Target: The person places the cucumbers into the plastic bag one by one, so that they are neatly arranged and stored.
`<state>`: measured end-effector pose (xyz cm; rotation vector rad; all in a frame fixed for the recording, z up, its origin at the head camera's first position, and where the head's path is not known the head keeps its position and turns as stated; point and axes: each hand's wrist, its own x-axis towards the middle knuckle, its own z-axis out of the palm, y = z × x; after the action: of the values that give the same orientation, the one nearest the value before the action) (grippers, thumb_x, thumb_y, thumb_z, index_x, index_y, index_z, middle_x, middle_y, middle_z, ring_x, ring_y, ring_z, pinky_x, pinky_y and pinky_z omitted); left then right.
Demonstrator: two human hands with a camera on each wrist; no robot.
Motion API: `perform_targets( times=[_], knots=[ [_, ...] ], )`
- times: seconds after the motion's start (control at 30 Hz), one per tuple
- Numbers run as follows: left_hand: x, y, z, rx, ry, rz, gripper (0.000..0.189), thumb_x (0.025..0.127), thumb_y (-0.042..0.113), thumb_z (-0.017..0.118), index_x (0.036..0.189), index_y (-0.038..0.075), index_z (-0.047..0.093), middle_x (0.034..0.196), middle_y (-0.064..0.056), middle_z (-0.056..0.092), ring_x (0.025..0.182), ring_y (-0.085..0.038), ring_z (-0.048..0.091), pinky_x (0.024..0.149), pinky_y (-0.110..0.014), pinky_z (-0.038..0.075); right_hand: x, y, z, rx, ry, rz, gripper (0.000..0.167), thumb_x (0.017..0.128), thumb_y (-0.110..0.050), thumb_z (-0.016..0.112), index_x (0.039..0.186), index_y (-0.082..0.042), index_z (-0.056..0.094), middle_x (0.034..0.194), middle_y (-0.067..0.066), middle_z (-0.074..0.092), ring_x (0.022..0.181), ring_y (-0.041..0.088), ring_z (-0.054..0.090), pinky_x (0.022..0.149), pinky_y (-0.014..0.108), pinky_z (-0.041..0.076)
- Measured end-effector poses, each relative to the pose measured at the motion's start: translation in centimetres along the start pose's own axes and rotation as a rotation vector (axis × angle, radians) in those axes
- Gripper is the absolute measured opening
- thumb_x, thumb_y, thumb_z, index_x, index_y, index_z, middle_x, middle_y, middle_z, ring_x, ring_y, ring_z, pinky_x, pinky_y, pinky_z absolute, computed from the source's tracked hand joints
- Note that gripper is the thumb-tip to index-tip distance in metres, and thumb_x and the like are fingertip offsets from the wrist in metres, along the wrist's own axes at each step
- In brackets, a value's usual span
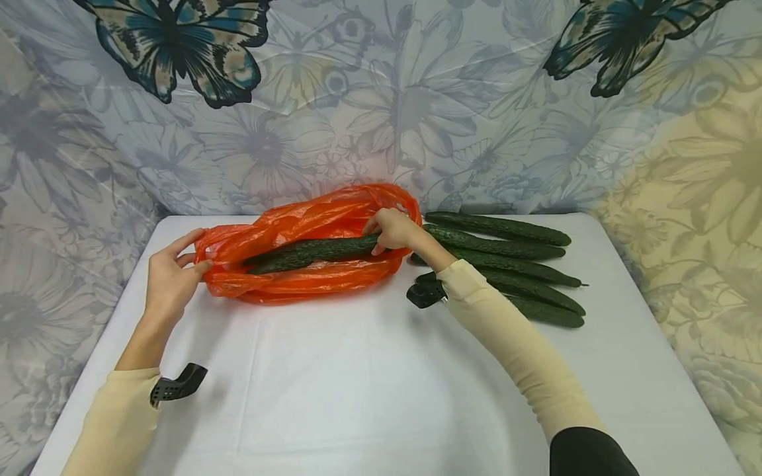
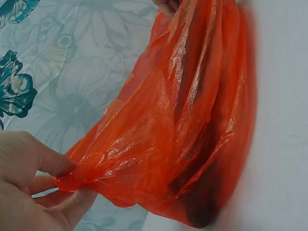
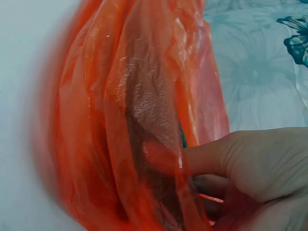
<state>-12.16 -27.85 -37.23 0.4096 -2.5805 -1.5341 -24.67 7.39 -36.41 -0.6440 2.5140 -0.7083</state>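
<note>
An orange-red plastic bag (image 1: 321,218) lies on its side at the back of the table, its opening spread around a long dark green cucumber (image 1: 321,250). My left hand (image 1: 172,271) pinches the bag's gathered left end between thumb and fingers. In the left wrist view the bag (image 2: 139,154) stretches away from that pinch, with a dark shape showing through the film. Reaching into the opening, my right hand (image 1: 389,230) grips the cucumber near its right end. The right wrist view shows its thumb behind the translucent bag (image 3: 96,120), against the cucumber (image 3: 149,96).
Several more cucumbers (image 1: 506,248) lie side by side on the right of the white-covered table (image 1: 357,396), partly under the right forearm. A floral cloth (image 1: 381,99) with large butterflies hangs behind the table.
</note>
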Motion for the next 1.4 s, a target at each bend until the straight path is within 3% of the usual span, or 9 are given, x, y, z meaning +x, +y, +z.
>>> perform_targets(
  times=[0.4, 0.57, 0.67, 0.83, 0.93, 1.07, 1.27, 1.4],
  knots=[
    [-0.1, 0.1, -0.2, -0.007, 0.007, -0.026, 0.060, 0.093, -0.002, 0.057, 0.150, 0.010, 0.040, 0.135, -0.025, 0.052, 0.095, -0.003, 0.056, 0.066, -0.011, 0.053, -0.2, -0.3, 0.6, -0.061, -0.051, 0.072, 0.040, 0.080, -0.006, 0.080, 0.119, -0.006, 0.071, 0.124, 0.011, 0.066, 0.119, 0.027, 0.059, 0.097, 0.039, 0.051],
    [-0.1, -0.2, -0.2, -0.006, -0.005, -0.037, 0.061, 0.093, -0.001, 0.058, 0.150, 0.008, 0.039, 0.127, -0.025, 0.055, 0.085, 0.004, 0.058, 0.065, -0.012, 0.053, -0.5, 0.2, 1.6, -0.088, -0.081, 0.069, 0.034, 0.081, 0.000, 0.074, 0.114, -0.005, 0.073, 0.117, 0.011, 0.069, 0.107, 0.025, 0.062, 0.087, 0.035, 0.054],
    [-0.1, -0.3, -0.2, -0.011, -0.011, -0.030, 0.061, 0.092, -0.002, 0.059, 0.150, 0.006, 0.039, 0.115, -0.017, 0.060, 0.076, 0.008, 0.058, 0.064, -0.014, 0.055, -0.6, 0.3, 2.3, -0.110, -0.089, 0.076, 0.032, 0.080, 0.005, 0.069, 0.110, -0.005, 0.075, 0.109, 0.009, 0.071, 0.095, 0.022, 0.063, 0.077, 0.030, 0.054],
    [-0.1, -0.4, -0.3, -0.023, -0.004, -0.015, 0.062, 0.091, -0.004, 0.060, 0.149, 0.005, 0.040, 0.106, -0.008, 0.062, 0.073, 0.009, 0.060, 0.062, -0.016, 0.056, -0.5, 0.6, 2.7, -0.133, -0.029, 0.066, 0.034, 0.081, 0.006, 0.067, 0.111, -0.007, 0.074, 0.103, 0.006, 0.071, 0.094, 0.019, 0.064, 0.080, 0.031, 0.055],
    [-0.1, -0.4, -0.3, -0.012, 0.001, -0.019, 0.062, 0.091, -0.003, 0.060, 0.149, 0.005, 0.040, 0.107, -0.009, 0.062, 0.073, 0.009, 0.059, 0.062, -0.016, 0.055, -0.6, 0.8, 2.7, -0.122, -0.028, 0.065, 0.034, 0.082, 0.004, 0.069, 0.114, -0.006, 0.072, 0.104, 0.007, 0.071, 0.098, 0.020, 0.065, 0.085, 0.034, 0.054],
    [-0.2, -0.4, -0.3, -0.004, -0.006, -0.023, 0.061, 0.092, -0.001, 0.059, 0.149, 0.005, 0.040, 0.113, -0.018, 0.060, 0.074, 0.009, 0.059, 0.063, -0.016, 0.055, -1.2, 0.8, 2.4, -0.103, -0.023, 0.044, 0.033, 0.083, -0.002, 0.074, 0.116, -0.005, 0.071, 0.104, 0.008, 0.071, 0.097, 0.021, 0.065, 0.086, 0.034, 0.054],
    [-0.3, -0.5, -0.4, -0.009, -0.016, -0.034, 0.060, 0.094, 0.002, 0.057, 0.151, 0.007, 0.037, 0.124, -0.027, 0.055, 0.076, 0.009, 0.058, 0.063, -0.016, 0.055, -3.5, -0.2, 0.9, -0.052, 0.117, -0.094, 0.036, 0.084, -0.007, 0.077, 0.119, -0.003, 0.069, 0.107, 0.011, 0.071, 0.098, 0.023, 0.065, 0.086, 0.035, 0.054],
    [-0.4, -0.5, -0.4, -0.020, -0.019, -0.038, 0.061, 0.094, 0.002, 0.057, 0.151, 0.007, 0.037, 0.131, -0.029, 0.053, 0.080, 0.006, 0.059, 0.063, -0.016, 0.055, -5.4, 0.0, -0.3, -0.051, 0.163, -0.125, 0.038, 0.086, -0.011, 0.076, 0.122, -0.004, 0.068, 0.117, 0.011, 0.069, 0.108, 0.025, 0.063, 0.093, 0.039, 0.051]
  ],
)
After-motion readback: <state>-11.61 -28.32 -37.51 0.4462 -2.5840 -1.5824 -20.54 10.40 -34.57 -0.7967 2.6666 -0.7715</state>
